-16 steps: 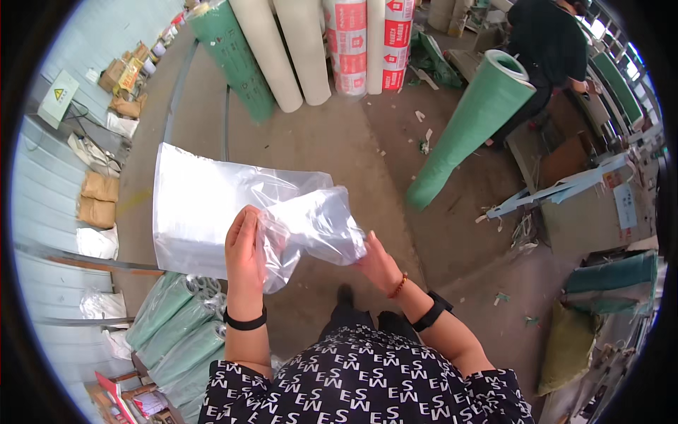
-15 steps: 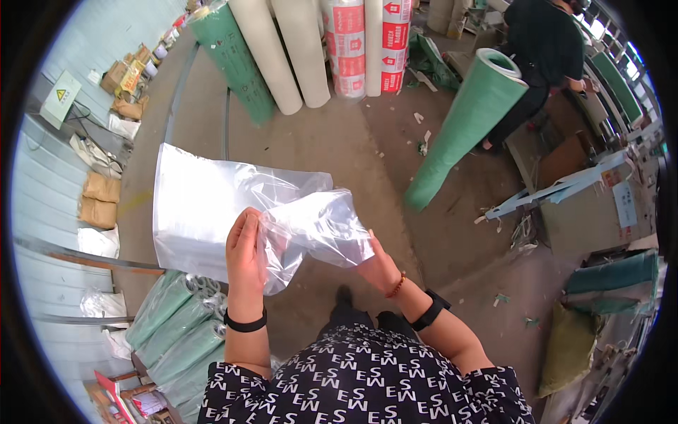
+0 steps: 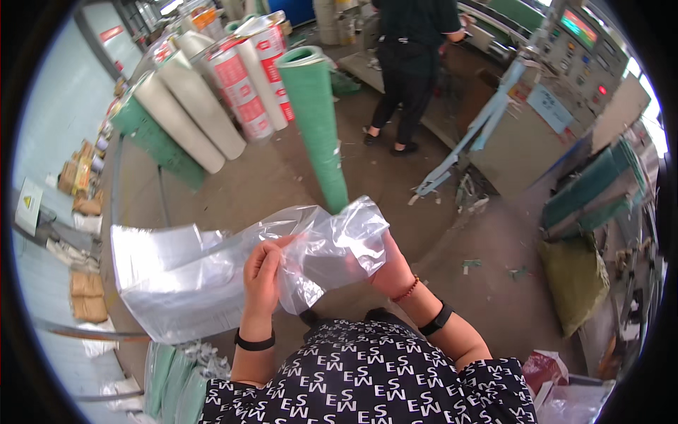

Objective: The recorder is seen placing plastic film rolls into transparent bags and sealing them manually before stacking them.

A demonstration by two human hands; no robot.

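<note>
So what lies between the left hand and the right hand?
In the head view, a crumpled stretch of clear plastic film spans the gap from the left hand to the right hand.

Down the left runs a pale wall [image 3: 56,116], and across the middle spreads a brownish floor [image 3: 424,240], scraps [image 3: 472,265] strewn about! Upper right, a grey control cabinet [image 3: 505,159] shows a glowing red light [image 3: 602,90]; white glare brightens the right edge.
</note>
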